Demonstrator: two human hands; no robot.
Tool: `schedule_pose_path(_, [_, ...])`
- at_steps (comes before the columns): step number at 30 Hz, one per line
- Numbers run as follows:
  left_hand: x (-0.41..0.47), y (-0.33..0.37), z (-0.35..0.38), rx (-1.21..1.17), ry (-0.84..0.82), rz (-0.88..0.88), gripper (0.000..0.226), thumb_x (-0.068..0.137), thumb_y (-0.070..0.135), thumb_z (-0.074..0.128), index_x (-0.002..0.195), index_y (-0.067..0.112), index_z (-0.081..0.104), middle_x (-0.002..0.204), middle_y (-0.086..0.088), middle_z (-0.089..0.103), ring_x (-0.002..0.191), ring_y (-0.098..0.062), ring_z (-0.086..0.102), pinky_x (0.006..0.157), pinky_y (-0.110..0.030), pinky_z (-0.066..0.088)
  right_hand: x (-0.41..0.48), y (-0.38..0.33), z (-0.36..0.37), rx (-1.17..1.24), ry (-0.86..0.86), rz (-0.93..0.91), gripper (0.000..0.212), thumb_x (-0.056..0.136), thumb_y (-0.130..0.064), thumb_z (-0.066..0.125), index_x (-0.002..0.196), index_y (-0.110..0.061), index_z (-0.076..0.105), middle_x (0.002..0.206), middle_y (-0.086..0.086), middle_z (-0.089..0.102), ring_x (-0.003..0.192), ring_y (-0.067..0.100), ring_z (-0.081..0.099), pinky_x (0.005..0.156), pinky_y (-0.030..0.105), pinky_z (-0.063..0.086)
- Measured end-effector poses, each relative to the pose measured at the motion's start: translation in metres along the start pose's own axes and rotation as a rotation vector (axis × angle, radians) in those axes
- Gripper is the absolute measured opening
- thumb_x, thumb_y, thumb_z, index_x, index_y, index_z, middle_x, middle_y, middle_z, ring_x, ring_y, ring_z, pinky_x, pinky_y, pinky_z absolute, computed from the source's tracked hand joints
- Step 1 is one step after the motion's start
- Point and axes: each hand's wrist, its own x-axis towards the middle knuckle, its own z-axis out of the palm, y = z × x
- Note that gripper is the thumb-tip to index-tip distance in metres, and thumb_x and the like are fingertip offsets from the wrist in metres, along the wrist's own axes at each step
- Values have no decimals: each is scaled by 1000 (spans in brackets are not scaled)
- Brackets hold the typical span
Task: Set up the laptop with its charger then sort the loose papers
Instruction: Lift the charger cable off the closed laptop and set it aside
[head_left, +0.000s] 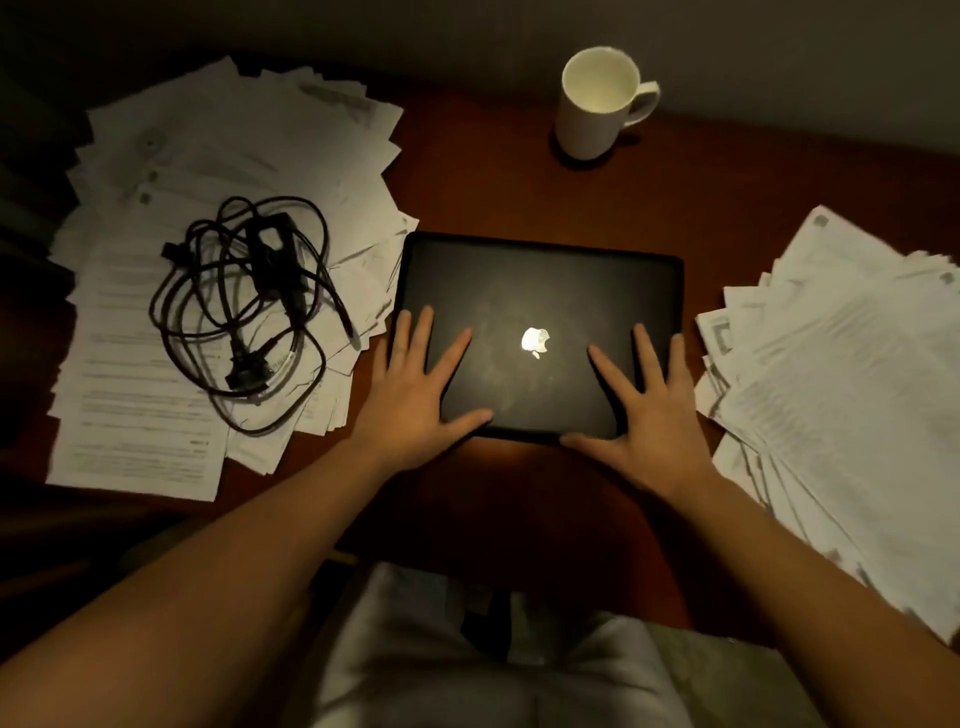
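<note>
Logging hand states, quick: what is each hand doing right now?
Left hand: open, flat on the closed laptop.
Right hand: open, flat on the laptop.

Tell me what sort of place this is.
Most likely a work desk in a home or office, dimly lit. A closed laptop lies on the brown wooden desktop, loose printed papers are heaped on both sides, and a white mug stands behind.
</note>
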Motion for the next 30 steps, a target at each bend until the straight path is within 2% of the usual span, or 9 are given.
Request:
schedule_pose_path(2, [2,-6,12,75,71,34,100,80,91,24,160,35,1,167,-9,-14,152,-29,-19,122,-59,5,-2,9,15,42,108,-47,99,72,-91,44,156,-41,28,169,4,2,152,42,-9,119,62,7])
schedule_pose_path(5, [3,-11,25,131,151,118,110,73,96,24,160,29,14,168,-10,2,155,-31,-5,119,-65,14,-5,17,35,19,264,-196,92,78,-83,51,151,-28,43,165,11,22,153,42,8,116,69,19])
schedule_pose_path(13, [7,-18,38,122,338,277,107,72,96,36,156,30,32,165,0,23,154,-30,10,112,-69,26,-15,21,56,-26,481,-241,85,78,-81,52,144,-27,52,158,5,38,151,34,23,112,66,32])
schedule_pose_path(15, [10,-20,38,122,354,285,106,71,97,35,156,35,29,165,4,21,154,-28,9,113,-67,24,-14,21,55,-28,505,-230,86,77,-83,50,144,-29,52,158,1,38,151,31,24,114,61,32])
schedule_pose_path(18, [6,-20,40,116,367,252,109,65,102,25,156,44,20,166,11,15,155,-22,4,118,-61,18,-21,17,56,-17,493,-174,88,71,-86,50,145,-39,47,158,-8,35,151,23,22,116,49,25])
schedule_pose_path(21, [6,-14,38,160,382,239,113,60,103,19,157,44,16,166,11,13,154,-24,6,120,-60,18,-25,11,52,-28,481,-139,90,69,-89,51,146,-44,43,159,-13,32,152,16,20,118,41,19])
schedule_pose_path(24, [3,-12,35,190,394,231,114,62,103,21,157,41,16,166,7,16,154,-26,9,119,-60,19,-30,4,47,-34,468,-95,92,70,-84,55,149,-39,44,161,-9,33,152,16,20,120,40,18])
schedule_pose_path(27, [2,-11,37,191,408,210,114,60,103,20,157,43,18,166,8,18,153,-25,11,119,-58,21,-34,-1,46,-51,471,-106,93,70,-82,54,150,-36,43,160,-6,35,151,17,23,122,45,23])
schedule_pose_path(30, [-3,-9,36,200,439,199,112,60,102,19,155,42,25,164,7,25,152,-24,18,118,-56,21,-36,-3,44,-93,485,-105,91,74,-79,57,151,-34,40,159,-4,35,148,18,26,120,41,25])
